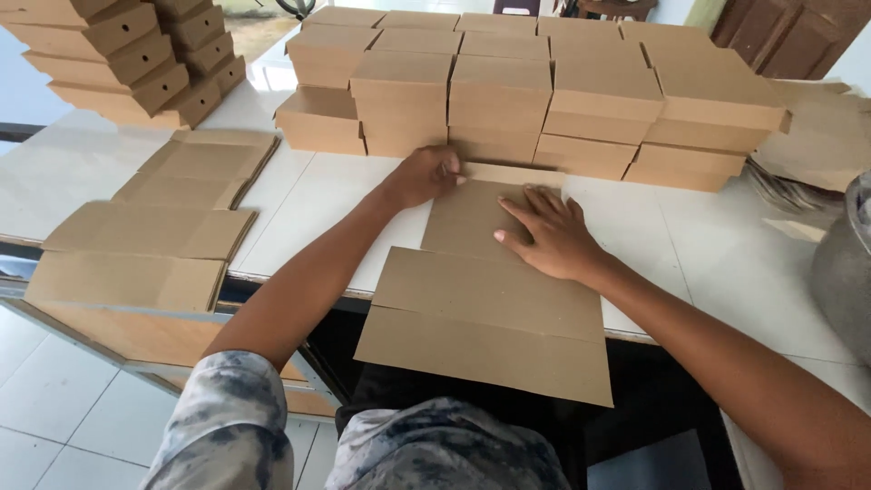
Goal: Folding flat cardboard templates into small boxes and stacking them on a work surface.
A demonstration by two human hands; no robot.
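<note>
A flat brown cardboard box blank (485, 308) lies on the white table (717, 254), its near end hanging over the table's front edge. My left hand (426, 174) pinches the blank's far left corner, where a narrow flap is folded. My right hand (549, 234) lies flat, fingers spread, pressing on the blank's middle part. Neither hand holds anything else.
Rows of finished brown cardboard boxes (544, 91) are stacked right behind the blank. Another box stack (136, 59) stands far left. Piles of flat blanks (154, 240) lie on the left of the table. A grey metal pot (844, 272) sits at the right edge.
</note>
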